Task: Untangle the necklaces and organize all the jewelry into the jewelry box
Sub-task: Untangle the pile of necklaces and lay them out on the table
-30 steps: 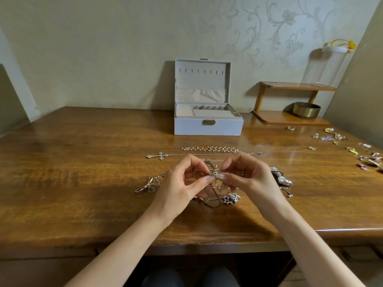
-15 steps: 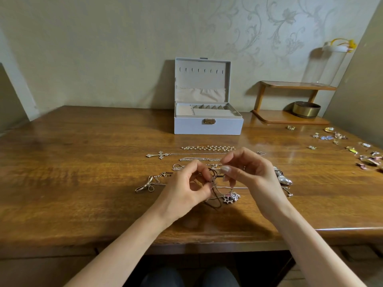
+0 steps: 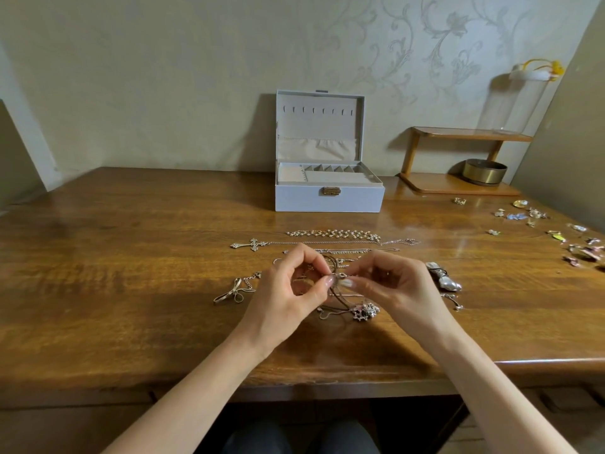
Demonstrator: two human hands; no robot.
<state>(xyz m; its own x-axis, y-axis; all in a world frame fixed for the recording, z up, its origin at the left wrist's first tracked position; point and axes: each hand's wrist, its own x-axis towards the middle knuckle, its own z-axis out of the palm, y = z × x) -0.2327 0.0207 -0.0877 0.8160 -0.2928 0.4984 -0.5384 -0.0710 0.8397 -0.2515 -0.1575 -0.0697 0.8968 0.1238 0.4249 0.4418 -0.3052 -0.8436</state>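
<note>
While our left hand (image 3: 288, 291) and right hand (image 3: 397, 290) meet at frame centre, thumb & forefinger of each pinching the tangled necklaces (image 3: 364, 311) just over the bench (image 3: 131, 290), more chains (image 3: 334, 234) lie just above them; jewelry box (image 3: 329, 198) stands open, upper centre; small pieces (image 3: 523, 214) sit far right.

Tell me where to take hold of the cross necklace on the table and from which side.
Probably pinch the cross pendant across its long shaft, coming from above on the left. It lies flat at the chain's left end, bulkier than the thin chain stretched rightward, and clear of the left hand.
</note>
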